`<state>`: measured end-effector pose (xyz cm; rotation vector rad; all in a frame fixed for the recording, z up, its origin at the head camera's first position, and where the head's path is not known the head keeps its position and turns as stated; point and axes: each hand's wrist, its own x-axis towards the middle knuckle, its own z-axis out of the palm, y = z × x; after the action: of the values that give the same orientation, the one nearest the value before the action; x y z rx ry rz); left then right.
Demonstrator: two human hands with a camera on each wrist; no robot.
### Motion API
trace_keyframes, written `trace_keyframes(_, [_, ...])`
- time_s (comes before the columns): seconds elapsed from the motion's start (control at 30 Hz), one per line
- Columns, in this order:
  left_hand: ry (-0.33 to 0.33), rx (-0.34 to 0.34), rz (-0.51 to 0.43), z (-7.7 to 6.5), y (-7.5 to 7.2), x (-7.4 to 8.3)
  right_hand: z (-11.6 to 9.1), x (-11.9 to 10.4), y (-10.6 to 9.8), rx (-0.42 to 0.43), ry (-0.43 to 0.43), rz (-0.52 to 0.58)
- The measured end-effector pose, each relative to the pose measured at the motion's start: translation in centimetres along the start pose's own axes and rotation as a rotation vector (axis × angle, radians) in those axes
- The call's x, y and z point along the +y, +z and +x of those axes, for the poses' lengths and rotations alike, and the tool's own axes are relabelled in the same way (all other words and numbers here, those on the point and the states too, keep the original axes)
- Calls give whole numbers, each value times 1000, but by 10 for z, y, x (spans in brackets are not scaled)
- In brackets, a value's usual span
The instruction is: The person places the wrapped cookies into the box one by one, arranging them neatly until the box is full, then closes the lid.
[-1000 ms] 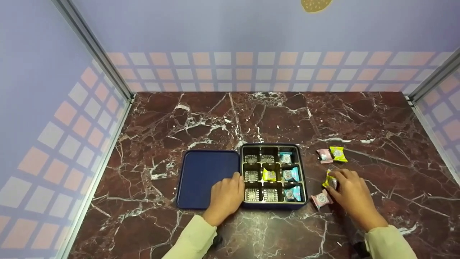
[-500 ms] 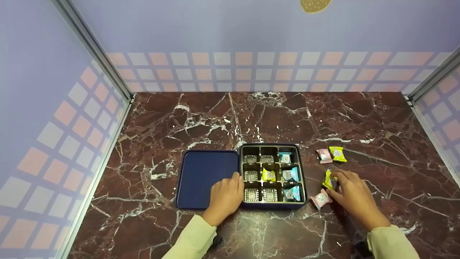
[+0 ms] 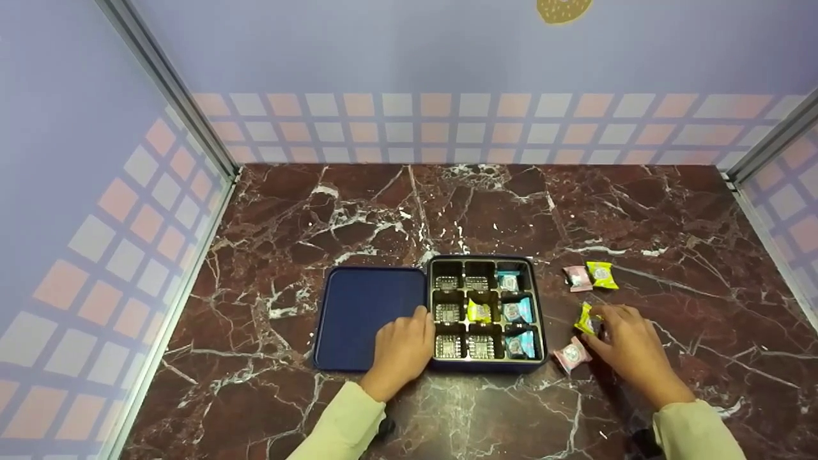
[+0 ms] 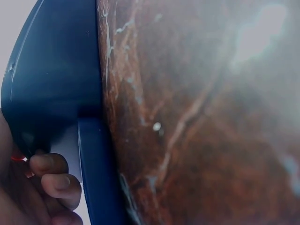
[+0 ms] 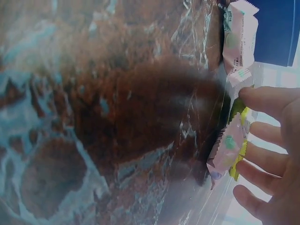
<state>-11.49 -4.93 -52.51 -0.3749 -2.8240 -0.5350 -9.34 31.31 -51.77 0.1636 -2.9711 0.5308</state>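
Observation:
A navy tin [image 3: 489, 366] with a gold divider stands in the middle of the table. Three blue-wrapped candies [image 3: 516, 311] fill its right column, and a yellow-wrapped candy [image 3: 478, 311] lies in the centre compartment. My left hand [image 3: 402, 348] grips the tin's left side, fingers curled by its wall in the left wrist view. To the tin's right, my right hand [image 3: 629, 345] pinches another yellow-wrapped candy [image 3: 585, 317] between thumb and fingers, partly hiding it. Just nearer lies a pink-wrapped candy [image 3: 571, 354]; in the right wrist view this pink candy [image 5: 240, 40] sits beside the thumb.
Farther back on the right, a pink candy [image 3: 578, 278] and a yellow candy [image 3: 601, 275] lie side by side. The flat navy lid [image 3: 364, 306] lies against the tin's left side, partly under my left wrist. Patterned walls [image 3: 409, 121] enclose the marbled table.
My right hand has shifted very slightly right, and the yellow candy at its fingertips has turned a little. The left hand and the tin stay put.

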Motion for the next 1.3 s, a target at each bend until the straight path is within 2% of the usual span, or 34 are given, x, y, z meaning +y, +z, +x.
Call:
trace_keyframes(0.43, [4,26,-1,-2,0,0,4,-9,-1,47,54,120])
trace_keyframes(0.57, [2,24,5,-2,-1,0,6,-12,0,98,23,154])
trace_keyframes(0.73, [-11,-10,7,-1,0,0,9,-15,1,186,-28,159])
trace_keyframes(1.1, [-25,-69,-1,2,-1,5,20,-20,1,244,-69,170])
trace_keyframes(1.3, [-35,-49,2,0,-2,2,28,-30,1,251,-101,179])
